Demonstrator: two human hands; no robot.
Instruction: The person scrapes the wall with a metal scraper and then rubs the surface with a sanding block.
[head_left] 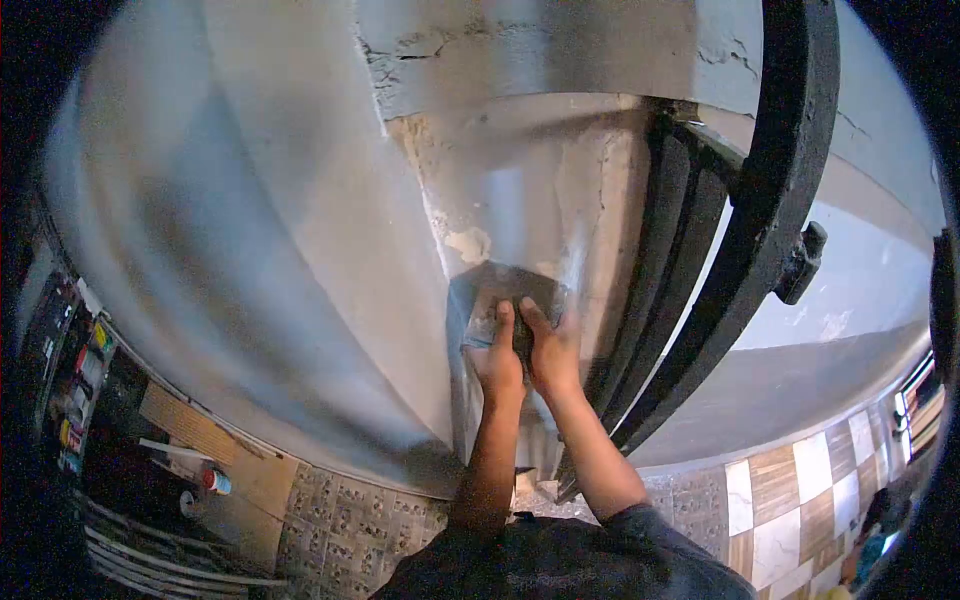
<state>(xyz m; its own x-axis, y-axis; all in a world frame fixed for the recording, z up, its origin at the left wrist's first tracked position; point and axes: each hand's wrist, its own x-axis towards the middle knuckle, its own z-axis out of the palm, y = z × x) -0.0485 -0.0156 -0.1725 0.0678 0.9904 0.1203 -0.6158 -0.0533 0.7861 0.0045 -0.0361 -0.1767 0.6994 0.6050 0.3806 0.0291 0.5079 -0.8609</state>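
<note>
Black piece between my hands, close to the pale wall

Nearest me is my dark shirt. Beyond it my left hand and right hand come close together around the piece, thumbs upright along its near side. They seem to clasp it from both flanks; where my other fingers sit, and whether it touches the plaster, I cannot tell. If one thumb eases off, I judge it could tip or slide down. Black metal bars rise just to the right, so a careless sideways swing could scrape my knuckles. Pressing hard near the chipped patch might loosen flakes. Farther off lie the checkered floor tiles
</note>
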